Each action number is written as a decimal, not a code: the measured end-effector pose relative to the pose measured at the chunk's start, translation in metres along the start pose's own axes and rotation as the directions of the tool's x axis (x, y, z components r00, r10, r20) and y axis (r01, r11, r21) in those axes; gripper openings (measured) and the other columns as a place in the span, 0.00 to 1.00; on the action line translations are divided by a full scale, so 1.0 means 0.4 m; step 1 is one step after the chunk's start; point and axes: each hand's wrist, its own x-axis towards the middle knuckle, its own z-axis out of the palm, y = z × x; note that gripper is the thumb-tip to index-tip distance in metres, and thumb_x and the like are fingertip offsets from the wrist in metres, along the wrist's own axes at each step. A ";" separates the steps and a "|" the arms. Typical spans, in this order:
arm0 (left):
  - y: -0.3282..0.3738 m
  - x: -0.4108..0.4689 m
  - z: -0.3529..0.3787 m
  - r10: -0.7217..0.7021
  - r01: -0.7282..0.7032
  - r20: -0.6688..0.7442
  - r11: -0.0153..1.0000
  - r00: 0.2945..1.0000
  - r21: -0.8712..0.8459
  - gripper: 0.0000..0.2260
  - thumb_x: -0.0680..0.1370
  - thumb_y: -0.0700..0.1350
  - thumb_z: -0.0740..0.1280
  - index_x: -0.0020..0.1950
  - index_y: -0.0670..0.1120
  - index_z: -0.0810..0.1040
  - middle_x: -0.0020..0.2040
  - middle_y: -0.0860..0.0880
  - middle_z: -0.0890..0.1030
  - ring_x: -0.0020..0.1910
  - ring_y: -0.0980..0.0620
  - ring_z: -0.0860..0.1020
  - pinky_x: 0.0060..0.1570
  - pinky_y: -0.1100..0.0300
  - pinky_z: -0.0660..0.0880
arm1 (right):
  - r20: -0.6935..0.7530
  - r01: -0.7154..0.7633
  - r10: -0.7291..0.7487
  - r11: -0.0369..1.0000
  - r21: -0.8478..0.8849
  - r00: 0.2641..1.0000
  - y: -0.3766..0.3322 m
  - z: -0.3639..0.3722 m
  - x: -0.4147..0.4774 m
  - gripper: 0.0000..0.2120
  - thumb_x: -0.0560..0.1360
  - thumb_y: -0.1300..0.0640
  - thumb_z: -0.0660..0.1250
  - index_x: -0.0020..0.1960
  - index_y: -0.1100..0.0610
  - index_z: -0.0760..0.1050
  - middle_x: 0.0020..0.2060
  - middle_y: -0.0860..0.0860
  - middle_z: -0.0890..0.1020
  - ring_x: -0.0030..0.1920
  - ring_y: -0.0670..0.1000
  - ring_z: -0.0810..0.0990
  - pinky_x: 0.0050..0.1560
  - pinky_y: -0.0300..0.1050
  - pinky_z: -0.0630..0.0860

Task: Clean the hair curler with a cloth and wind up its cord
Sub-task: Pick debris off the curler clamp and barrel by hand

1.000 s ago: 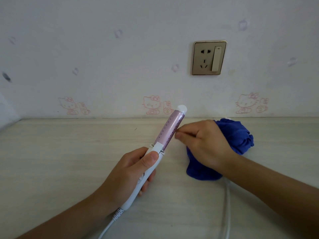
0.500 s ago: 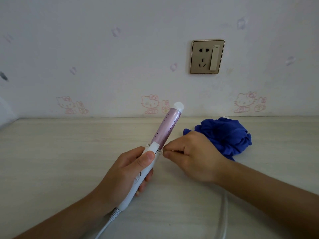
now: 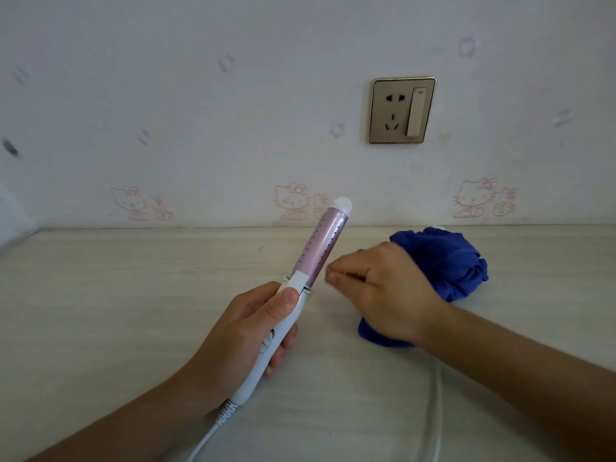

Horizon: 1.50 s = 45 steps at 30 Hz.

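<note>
My left hand (image 3: 246,331) grips the white handle of the hair curler (image 3: 321,248), thumb on the clamp lever. The pink barrel with its white tip slants up and to the right above the table. My right hand (image 3: 376,291) hovers just right of the barrel's base, thumb and forefinger pinched together and slightly blurred, with nothing visible between them. The crumpled blue cloth (image 3: 446,258) lies on the table behind and under that hand. The white cord (image 3: 213,431) leaves the handle's base, and another stretch of cord (image 3: 435,411) runs under my right forearm.
A pale wooden table (image 3: 116,311) meets a white wall with pink cat stickers. A gold wall socket (image 3: 401,110) with a switch sits above the cloth.
My right hand went from the middle of the barrel down to its base, then pulled back to the right, off the curler. The left hand has kept the curler almost still.
</note>
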 end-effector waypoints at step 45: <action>0.031 0.053 -0.094 0.147 0.485 0.586 0.423 0.797 -0.765 0.27 0.84 0.64 0.47 0.53 0.41 0.69 0.34 0.48 0.66 0.24 0.53 0.64 0.23 0.61 0.64 | -0.085 -0.196 0.286 0.815 0.545 0.955 0.048 0.063 -0.026 0.12 0.82 0.57 0.68 0.42 0.48 0.85 0.24 0.54 0.68 0.26 0.50 0.64 0.29 0.45 0.63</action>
